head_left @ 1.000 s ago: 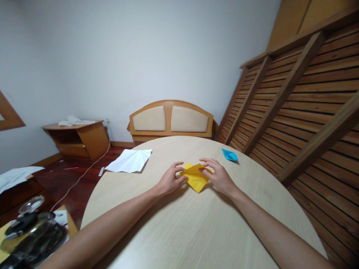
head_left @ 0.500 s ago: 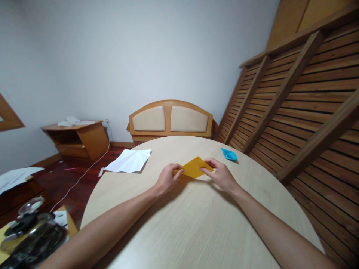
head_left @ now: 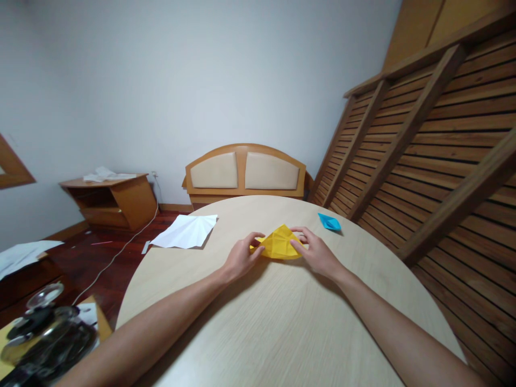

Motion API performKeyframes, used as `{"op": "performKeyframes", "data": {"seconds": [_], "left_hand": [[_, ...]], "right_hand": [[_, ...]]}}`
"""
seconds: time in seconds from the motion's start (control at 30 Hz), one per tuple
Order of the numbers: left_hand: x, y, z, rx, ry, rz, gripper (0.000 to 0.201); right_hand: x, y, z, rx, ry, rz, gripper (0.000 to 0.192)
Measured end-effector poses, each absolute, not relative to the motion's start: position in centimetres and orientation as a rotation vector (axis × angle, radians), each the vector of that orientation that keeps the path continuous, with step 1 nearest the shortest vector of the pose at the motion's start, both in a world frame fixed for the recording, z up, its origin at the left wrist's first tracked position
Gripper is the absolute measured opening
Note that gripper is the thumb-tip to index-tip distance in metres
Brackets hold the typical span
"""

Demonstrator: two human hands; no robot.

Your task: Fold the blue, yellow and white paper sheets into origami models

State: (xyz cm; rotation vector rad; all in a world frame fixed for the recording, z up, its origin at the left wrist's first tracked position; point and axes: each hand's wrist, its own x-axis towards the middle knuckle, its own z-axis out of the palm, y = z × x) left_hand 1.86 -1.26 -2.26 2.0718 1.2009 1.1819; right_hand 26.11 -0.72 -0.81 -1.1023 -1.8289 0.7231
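Left hand (head_left: 243,258) and right hand (head_left: 319,253) pinch opposite sides of a creased yellow folded paper (head_left: 279,247) over the round pale-wood bench (head_left: 282,322), fingers (head_left: 303,232) curled nearly closed on its edges, presumably so the loose folds stay steady.

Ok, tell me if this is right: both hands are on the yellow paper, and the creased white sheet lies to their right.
Wrong side: in the head view, the creased white sheet lies to the left of both the left hand and right hand, which are indeed on the yellow paper.
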Motion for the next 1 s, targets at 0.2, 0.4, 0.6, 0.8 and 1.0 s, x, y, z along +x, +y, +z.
{"op": "performKeyframes", "data": {"seconds": [0.2, 0.4, 0.6, 0.8, 1.0], "left_hand": [[1.86, -1.11, -2.45, 2.034, 1.112, 1.183, 0.032], [1.89, -0.88, -2.34, 1.942, 1.075, 1.193, 0.029], [1.96, -1.25, -1.89, 2.011, 1.0, 1.194, 0.032], [1.89, -1.18, -2.06, 2.129, 0.926, 1.22, 0.035], [1.8, -0.84, -2.35, 2.166, 1.102, 1.234, 0.042]], "right_hand": [[26.22, -0.71, -0.7, -1.083, -1.815, 0.769, 0.045], [26.5, -0.56, -0.45, -1.065, -1.816, 0.781, 0.045], [26.69, -0.72, -0.19, -1.047, -1.808, 0.73, 0.052], [26.64, -0.81, -0.11, -1.026, -1.79, 0.738, 0.043], [26.71, -0.77, -0.29, -0.999, -1.819, 0.757, 0.05]]}}
